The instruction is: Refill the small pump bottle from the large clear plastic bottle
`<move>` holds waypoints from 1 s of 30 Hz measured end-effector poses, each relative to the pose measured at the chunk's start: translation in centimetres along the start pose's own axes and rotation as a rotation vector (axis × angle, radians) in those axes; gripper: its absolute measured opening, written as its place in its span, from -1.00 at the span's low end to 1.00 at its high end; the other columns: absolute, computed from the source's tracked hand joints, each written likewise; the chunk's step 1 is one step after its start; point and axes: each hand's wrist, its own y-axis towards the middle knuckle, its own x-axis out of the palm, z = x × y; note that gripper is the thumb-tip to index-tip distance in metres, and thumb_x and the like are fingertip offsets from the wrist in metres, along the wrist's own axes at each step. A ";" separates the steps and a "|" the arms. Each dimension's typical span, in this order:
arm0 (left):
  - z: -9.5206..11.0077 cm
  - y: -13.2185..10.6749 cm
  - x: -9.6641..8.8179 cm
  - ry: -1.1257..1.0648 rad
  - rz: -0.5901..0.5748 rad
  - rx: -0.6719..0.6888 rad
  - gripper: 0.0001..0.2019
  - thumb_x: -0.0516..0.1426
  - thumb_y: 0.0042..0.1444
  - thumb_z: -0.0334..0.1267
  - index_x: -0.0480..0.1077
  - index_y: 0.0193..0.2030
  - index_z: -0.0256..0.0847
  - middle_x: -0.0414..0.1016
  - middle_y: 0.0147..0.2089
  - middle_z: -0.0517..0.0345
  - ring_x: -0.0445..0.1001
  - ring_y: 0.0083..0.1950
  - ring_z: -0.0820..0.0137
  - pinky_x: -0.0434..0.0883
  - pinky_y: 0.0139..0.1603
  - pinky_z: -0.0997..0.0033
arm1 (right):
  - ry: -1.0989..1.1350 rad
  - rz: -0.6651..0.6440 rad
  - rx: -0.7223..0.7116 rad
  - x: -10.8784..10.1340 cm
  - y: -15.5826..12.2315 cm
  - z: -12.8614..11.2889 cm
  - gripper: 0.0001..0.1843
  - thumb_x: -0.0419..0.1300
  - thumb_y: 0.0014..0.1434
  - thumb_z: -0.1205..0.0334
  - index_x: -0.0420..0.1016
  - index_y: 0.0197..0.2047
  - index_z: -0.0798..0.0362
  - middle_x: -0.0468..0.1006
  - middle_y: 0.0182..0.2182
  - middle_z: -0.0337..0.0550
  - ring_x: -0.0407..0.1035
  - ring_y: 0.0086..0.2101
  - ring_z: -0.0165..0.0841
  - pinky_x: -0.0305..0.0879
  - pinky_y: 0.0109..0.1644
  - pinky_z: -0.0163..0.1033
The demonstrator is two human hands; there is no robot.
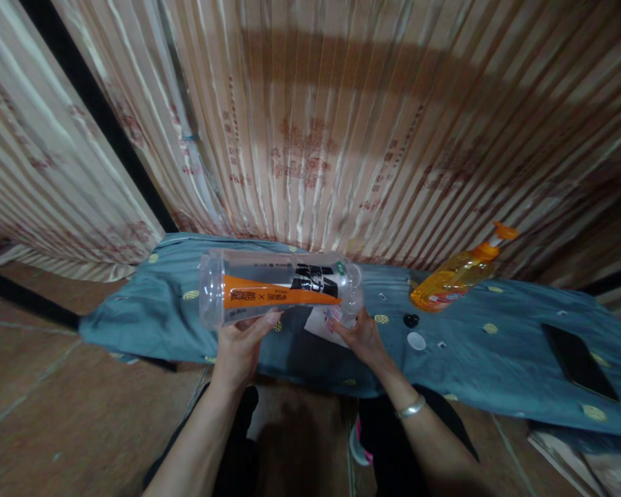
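A clear plastic bottle with an orange, black and white label lies sideways in the air above the cloth. Its broad end points left. My left hand grips it from below near that end, thumb along the side. At the other end, my right hand holds the bottle near its narrower part, fingers partly hidden behind it. Under the bottle, close to my right hand, a white paper piece with a printed pattern shows on the cloth.
A teal cloth with yellow motifs covers the long narrow surface. To the right are an orange pump bottle, a small black item, a white disc and a dark phone. A striped curtain hangs behind.
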 end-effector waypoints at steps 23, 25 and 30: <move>-0.2 0.0 -0.3 -0.010 -0.018 -0.018 -0.39 0.65 -0.35 -0.08 0.72 -0.07 -0.13 0.79 -0.25 0.04 0.79 -0.17 0.05 0.72 0.11 -0.09 | -0.037 0.045 -0.008 0.0 0.0 -0.1 -0.48 0.46 0.05 0.05 0.55 0.07 -0.04 0.81 -0.09 0.08 0.72 -0.05 0.12 0.66 0.08 0.22; -0.1 0.0 -0.2 -0.009 -0.009 -0.013 -0.37 0.65 -0.37 -0.06 0.73 -0.07 -0.14 0.79 -0.27 0.03 0.79 -0.18 0.04 0.72 0.08 -0.07 | -0.038 0.042 -0.010 0.0 0.0 -0.2 -0.46 0.46 0.06 0.04 0.54 0.09 -0.02 0.80 -0.08 0.08 0.72 -0.04 0.12 0.65 0.08 0.21; 0.0 -0.1 -0.2 0.001 -0.019 -0.016 -0.35 0.64 -0.34 -0.07 0.72 -0.02 -0.14 0.79 -0.25 0.03 0.79 -0.16 0.04 0.71 0.11 -0.10 | -0.047 0.036 -0.011 0.0 0.1 0.0 -0.47 0.46 0.06 0.05 0.54 0.10 -0.05 0.81 -0.10 0.05 0.73 -0.06 0.12 0.66 0.07 0.22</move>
